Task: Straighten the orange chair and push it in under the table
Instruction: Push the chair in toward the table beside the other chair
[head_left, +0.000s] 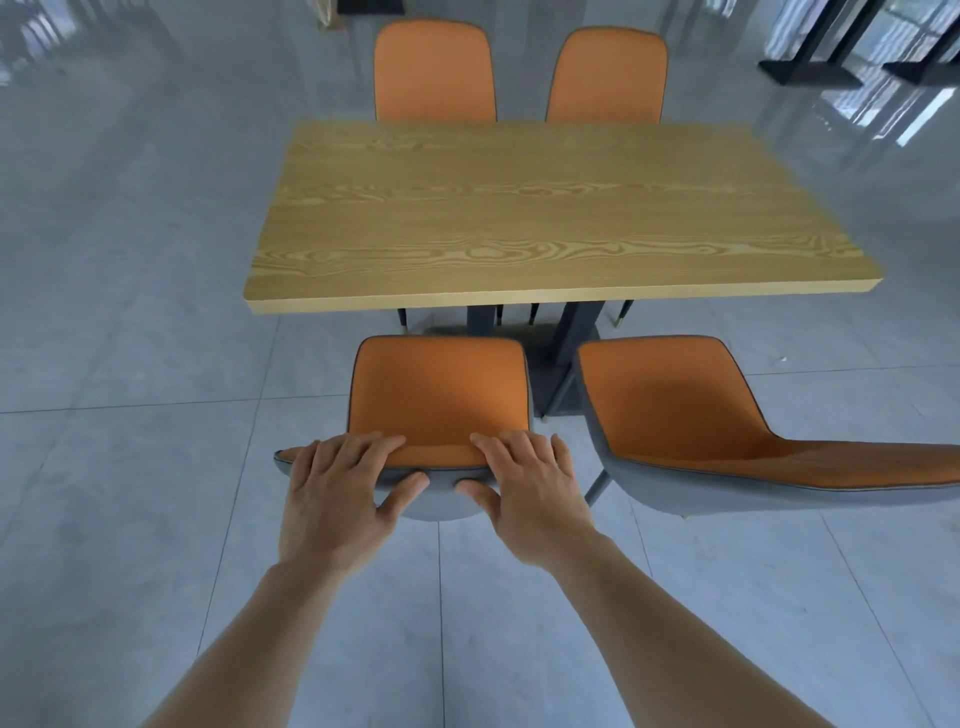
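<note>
Left hand (337, 493) is clamped on the top edge of the orange chair (439, 395), fingers (363, 447) draped over the front of the backrest and thumb pressing the grey shell behind. Moving across, the right hand (524, 493) mirrors it, fingers curled over the rim, thumb tucked underneath, a firm two-handed hold. The chair stands on the floor (130, 364) just short of the table (519, 208), seat facing its near edge and looking fairly square to it already. It looks like a light padded shell on slim legs, stiff enough to steer from the backrest, and likely to slide easily on these glossy tiles, so an even push from both hands should keep it tracking straight. There's open floor ahead to the table's pedestal base (561, 353). Over to the right, the neighbouring chair (701, 415) sits skewed and close, so that's the side to watch.
</note>
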